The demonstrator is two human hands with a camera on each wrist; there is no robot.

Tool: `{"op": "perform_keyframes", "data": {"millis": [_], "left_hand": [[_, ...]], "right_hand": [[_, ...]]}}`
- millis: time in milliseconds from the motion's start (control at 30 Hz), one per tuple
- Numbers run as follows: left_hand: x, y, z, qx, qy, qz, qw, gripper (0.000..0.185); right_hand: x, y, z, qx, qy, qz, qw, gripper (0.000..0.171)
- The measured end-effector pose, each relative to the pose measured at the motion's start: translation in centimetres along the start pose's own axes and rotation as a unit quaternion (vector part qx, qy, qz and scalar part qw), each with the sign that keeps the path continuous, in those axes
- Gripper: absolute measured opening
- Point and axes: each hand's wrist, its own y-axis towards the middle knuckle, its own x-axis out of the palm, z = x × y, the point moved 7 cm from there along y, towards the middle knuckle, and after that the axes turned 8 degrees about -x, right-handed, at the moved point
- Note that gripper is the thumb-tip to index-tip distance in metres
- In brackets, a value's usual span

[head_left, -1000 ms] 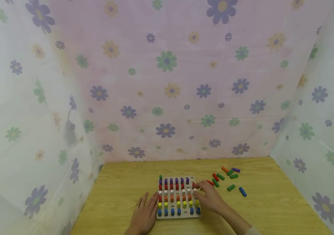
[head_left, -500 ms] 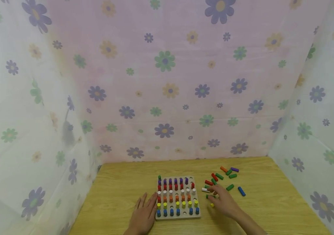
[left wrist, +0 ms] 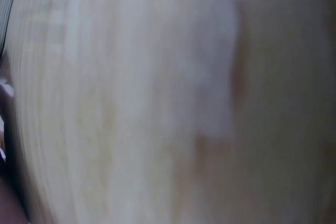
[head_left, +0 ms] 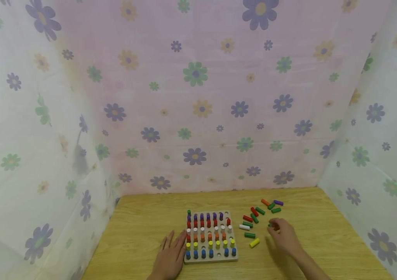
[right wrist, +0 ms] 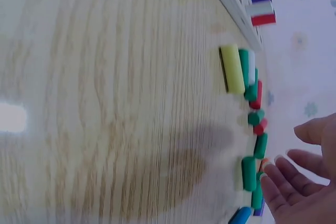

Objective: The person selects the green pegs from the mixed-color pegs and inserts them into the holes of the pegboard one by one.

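One green peg (right wrist: 249, 173) lying just under fingertips (right wrist: 269, 182) of right hand (head_left: 283, 236), fingers spread, holding nothing. Judged light, rigid, smooth, prone to rolling; best pinched mid-length. Left hand (head_left: 171, 254) flat, touching pegboard (head_left: 211, 258) edge.

A light wooden table (head_left: 142, 229) sits boxed in by flowered cloth: a pink sheet (head_left: 198, 97) behind the table, paler white sheets (head_left: 27, 136) rising on either side of it

Wooden table (head_left: 142, 233) inside floral cloth walls (head_left: 198, 97); left wrist view perhaps blurred wood
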Motion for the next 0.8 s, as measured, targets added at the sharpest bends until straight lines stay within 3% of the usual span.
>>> {"op": "perform_keyframes", "data": {"millis": [233, 533, 800], "left_hand": [[-0.3, -0.2, 0.1, -0.006, 0.002, 0.003, 1.0, 0.057], [-0.3, -0.3, 0.2, -0.006, -0.002, 0.002, 1.0, 0.056], [-0.3, -0.2, 0.3, -0.007, -0.003, -0.006, 1.0, 0.058]], "right_hand": [[-0.8, 0.2, 1.4, 0.02, -0.005, 0.021, 1.0, 0.035], [-0.1, 0.4, 2.8, 0.052, -0.001, 0.023, 0.998, 0.045], [0.6, 0.9, 3.2, 0.068, -0.006, 0.035, 0.997, 0.04]]}}
